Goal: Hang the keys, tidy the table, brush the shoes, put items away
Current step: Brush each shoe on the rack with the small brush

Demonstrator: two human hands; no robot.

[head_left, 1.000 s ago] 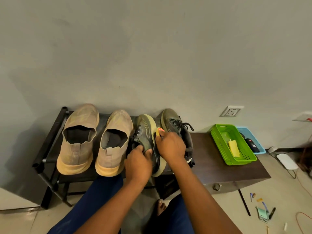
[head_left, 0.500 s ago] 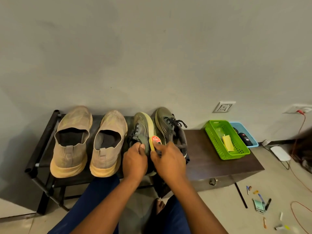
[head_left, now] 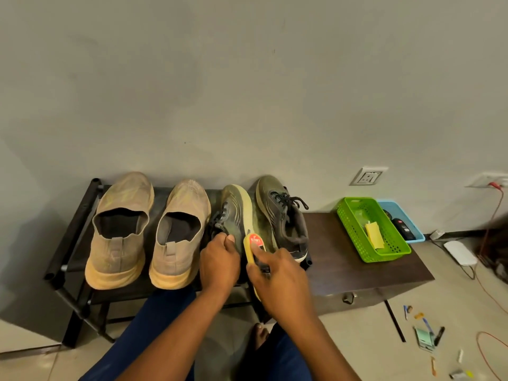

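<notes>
On a black shoe rack point(head_left: 72, 232) stand two beige slip-on shoes point(head_left: 121, 229) point(head_left: 178, 235) and two olive green sneakers. My left hand point(head_left: 220, 262) grips the left sneaker point(head_left: 233, 213) at its collar and holds it tipped on its side. My right hand point(head_left: 277, 281) holds a yellow shoe brush point(head_left: 253, 247) with a red label, laid against that sneaker's pale sole. The other sneaker point(head_left: 280, 215) stands upright just to the right, laces loose.
A dark wooden table point(head_left: 357, 270) adjoins the rack on the right. On it sit a green basket point(head_left: 354, 226) with yellow paper and a blue tray point(head_left: 412, 229) with a black remote. Pens and small bits lie on the floor point(head_left: 428, 336) at right, beside an orange cable.
The brush has slid from the sneaker's toe end down toward its heel, and its red label now faces up. My left hand keeps its grip on the collar.
</notes>
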